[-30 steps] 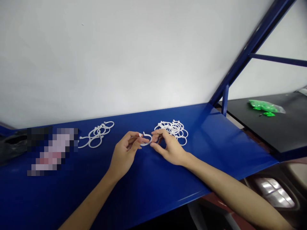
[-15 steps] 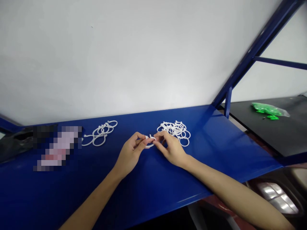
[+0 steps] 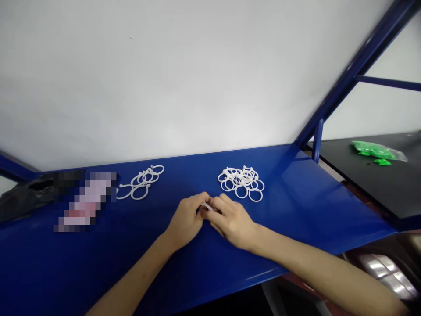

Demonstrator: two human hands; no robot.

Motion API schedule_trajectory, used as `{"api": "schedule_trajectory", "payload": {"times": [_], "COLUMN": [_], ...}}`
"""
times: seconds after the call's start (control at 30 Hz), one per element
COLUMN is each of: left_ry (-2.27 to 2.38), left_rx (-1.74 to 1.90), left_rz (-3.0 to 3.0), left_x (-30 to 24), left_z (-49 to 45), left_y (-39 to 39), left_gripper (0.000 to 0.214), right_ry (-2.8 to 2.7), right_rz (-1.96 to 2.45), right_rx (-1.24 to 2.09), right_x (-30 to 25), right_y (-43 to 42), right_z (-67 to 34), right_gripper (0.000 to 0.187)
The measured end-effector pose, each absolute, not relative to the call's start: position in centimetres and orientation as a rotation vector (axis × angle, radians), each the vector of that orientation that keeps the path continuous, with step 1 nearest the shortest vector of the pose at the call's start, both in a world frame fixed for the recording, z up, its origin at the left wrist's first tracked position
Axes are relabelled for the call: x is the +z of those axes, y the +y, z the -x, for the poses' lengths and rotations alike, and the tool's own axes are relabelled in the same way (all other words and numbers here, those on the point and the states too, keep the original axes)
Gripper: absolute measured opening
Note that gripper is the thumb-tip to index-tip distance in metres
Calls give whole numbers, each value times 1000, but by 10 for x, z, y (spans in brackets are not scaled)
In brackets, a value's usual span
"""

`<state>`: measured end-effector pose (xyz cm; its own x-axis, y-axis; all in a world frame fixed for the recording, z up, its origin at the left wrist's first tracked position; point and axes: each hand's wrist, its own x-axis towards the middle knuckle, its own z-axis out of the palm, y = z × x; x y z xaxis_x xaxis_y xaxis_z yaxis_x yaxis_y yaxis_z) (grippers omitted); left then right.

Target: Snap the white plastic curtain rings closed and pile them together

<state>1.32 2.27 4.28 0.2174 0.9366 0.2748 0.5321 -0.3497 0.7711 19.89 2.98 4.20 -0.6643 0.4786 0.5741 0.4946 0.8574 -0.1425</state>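
Two bare hands, the left hand (image 3: 186, 220) and the right hand (image 3: 233, 226), come together above the near middle of the counter (image 3: 296, 215). Each grip is closed in a pinch, and the fingertips of both hands meet on one white plastic ring (image 3: 206, 205). Only a thin sliver of that ring shows between the fingers, so its shape and how it sits are hidden. Neither hand holds anything else.

Just beyond the right hand lies one loose pile of white plastic rings (image 3: 241, 182), around a dozen, overlapping too much for an exact count. Well apart to the left lies a second, smaller group of white rings (image 3: 140, 184), about six, linked in a flat chain. One pixelated patch (image 3: 85, 202) hides whatever lies just left of that chain, and one crumpled black bag (image 3: 26, 197) sits beside it at the counter's far left.

Farther right, past the counter, is one black shelf (image 3: 362, 193) carrying one clear bag of green pieces (image 3: 378, 150), with at least one loose green piece (image 3: 382, 162) just below it. Two blue steel struts (image 3: 358, 70) rise before a white wall (image 3: 164, 79).
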Motion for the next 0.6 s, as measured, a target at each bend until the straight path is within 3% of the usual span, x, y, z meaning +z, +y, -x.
{"api": "schedule_trajectory", "payload": {"times": [0.13, 0.3, 0.6], "left_ry": [1332, 1336, 1357], "left_rx": [1075, 1112, 1169], "left_rz": [-1865, -1719, -1931], "left_x": [42, 44, 39], "left_z": [-13, -9, -9], "left_y": [27, 30, 25], "left_gripper": [16, 21, 13], "right_ry": [-2306, -2038, -2087], "right_rz": [620, 776, 720], "right_rx": [-69, 132, 305], "right_x": [44, 45, 44], "right_y": [28, 42, 44], "right_z": [-197, -204, -205], "right_gripper": [21, 16, 14]}}
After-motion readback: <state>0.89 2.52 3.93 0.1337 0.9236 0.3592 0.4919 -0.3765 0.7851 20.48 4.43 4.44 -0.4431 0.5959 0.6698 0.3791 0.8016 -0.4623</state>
